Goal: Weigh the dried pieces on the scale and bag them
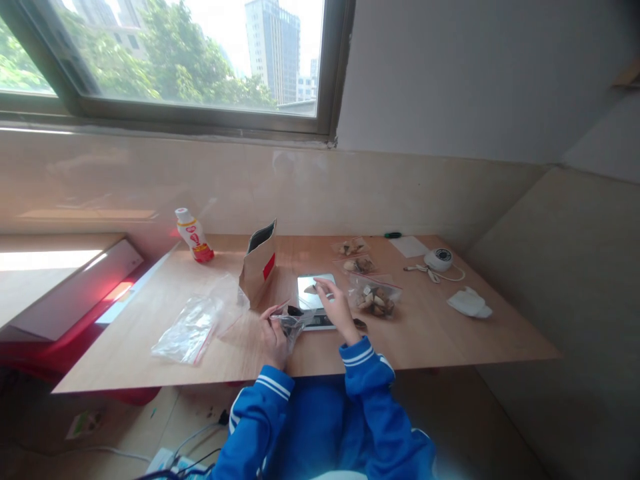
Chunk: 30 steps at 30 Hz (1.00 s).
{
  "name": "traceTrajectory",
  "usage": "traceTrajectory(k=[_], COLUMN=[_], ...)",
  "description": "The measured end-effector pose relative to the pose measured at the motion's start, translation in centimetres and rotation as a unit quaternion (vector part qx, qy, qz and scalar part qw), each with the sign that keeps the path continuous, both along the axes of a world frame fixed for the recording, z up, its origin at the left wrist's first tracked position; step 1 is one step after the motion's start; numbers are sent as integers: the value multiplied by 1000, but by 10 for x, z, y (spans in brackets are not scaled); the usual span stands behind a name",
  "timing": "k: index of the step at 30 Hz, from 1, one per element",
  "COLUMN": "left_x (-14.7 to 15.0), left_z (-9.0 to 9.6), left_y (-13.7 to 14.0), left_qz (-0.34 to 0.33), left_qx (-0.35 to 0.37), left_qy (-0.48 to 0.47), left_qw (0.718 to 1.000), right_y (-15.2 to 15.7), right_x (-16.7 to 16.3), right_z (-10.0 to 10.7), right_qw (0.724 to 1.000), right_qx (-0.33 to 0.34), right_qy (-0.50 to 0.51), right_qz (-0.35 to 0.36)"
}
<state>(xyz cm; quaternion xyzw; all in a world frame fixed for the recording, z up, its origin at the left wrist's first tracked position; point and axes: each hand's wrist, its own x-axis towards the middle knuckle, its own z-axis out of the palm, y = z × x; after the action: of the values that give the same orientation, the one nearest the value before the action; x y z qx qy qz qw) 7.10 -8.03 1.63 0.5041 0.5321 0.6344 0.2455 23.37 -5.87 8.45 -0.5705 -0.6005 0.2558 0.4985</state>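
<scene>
My left hand (pixel 275 339) is closed around a clear zip bag (pixel 295 327) with dark pieces inside, near the front of the table. Between the fingertips of my right hand (pixel 336 305) is a thin brown dried piece (pixel 311 289), over the pale plate of a small digital scale (pixel 304 283). Whether that piece touches the plate, I cannot tell. A dark piece (pixel 360 324) lies on the wood beside my right wrist. Just right of the scale rests a zip bag full of brown and beige dried pieces (pixel 377 301). Behind my left hand stands an open brown paper pouch (pixel 259 270) with a red label.
Flat plastic bags (pixel 190 330) lie on the left of the wooden table (pixel 505 343). A red-and-white bottle (pixel 194 237) stands at the back left. Two smaller filled bags (pixel 357 265), a white camera (pixel 439 259) with its cable, paper (pixel 409 247) and a crumpled tissue (pixel 469 303) are to the right.
</scene>
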Motion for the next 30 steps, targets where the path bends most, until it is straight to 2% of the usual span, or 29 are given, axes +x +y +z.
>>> traceTrajectory(k=[4,7,10,13,16,19,21,23,27,30], left_x=[-1,-3,-2,2,8,15,21,27,39,47], left_z=[-1,-2,4,21,49,78,94,104,112,111], left_y=[2,4,5,1,-9,-20,-27,-33,-43,-44], left_qz=[2,-9,-34,-56,-66,-164,-247,-291,-359,-408], left_qx=[-10,-30,-37,-46,-50,-77,-114,-139,-177,-183], left_qy=[-25,-75,-170,-260,-307,-285,-287,-308,-336,-315], left_qw=[1000,997,984,963,948,941,919,895,853,837], right_y=[-18,-27,-37,-50,-63,-73,-79,-83,-88,-92], right_x=[-5,0,11,22,26,24,23,23,30,34], right_z=[14,9,-5,-14,-7,13,25,30,25,23], right_qw=[993,996,996,995,993,987,978,971,969,960], right_qx=[-17,-9,-15,-27,-37,-32,-20,-10,8,-12], right_qy=[-11,10,49,78,99,137,171,198,237,266], right_qz=[113,92,68,63,56,82,120,137,70,82])
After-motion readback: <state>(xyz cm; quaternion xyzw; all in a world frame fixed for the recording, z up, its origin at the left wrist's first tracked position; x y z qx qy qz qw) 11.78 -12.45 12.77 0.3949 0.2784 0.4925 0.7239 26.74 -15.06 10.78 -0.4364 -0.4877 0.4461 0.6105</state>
